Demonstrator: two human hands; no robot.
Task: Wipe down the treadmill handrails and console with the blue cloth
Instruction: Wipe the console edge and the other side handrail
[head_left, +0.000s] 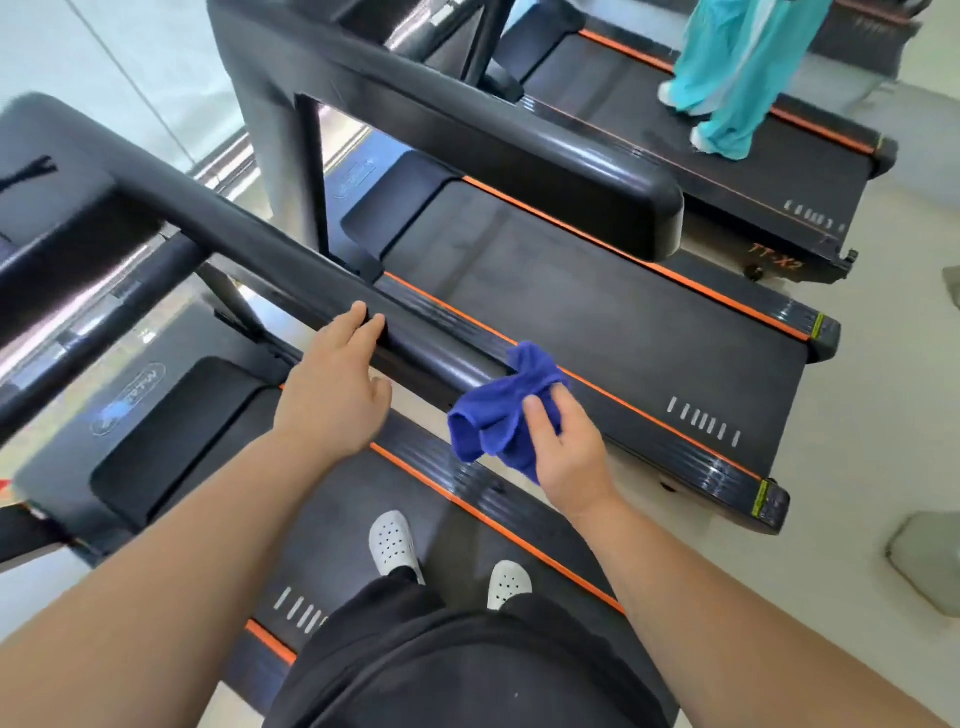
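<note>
Plainly, from the head view, the right hand (569, 449) is the one on the job: its thumb and curled fingers pinch the blue cloth (498, 426), which hangs bunched and crumpled, a deep even blue with soft, towel-like folds. The cloth sits at the free end of the handrail (291, 275). Its upper tip overlaps that end, though whether it presses on the rail or only lies in front of it cannot be told.

The handrail's long axis runs from that end up and left, toward a dark panel at the top left corner, probably the console (57, 150). So the unwiped length lies up-left of the cloth, and a stroke would likely follow that line.

The left hand (335, 387) stands in that path, farther along the rail, holding nothing. Its fingers are nearly straight and lie on the rail's top, thumb spread apart. It would probably need to lift away first.
</note>
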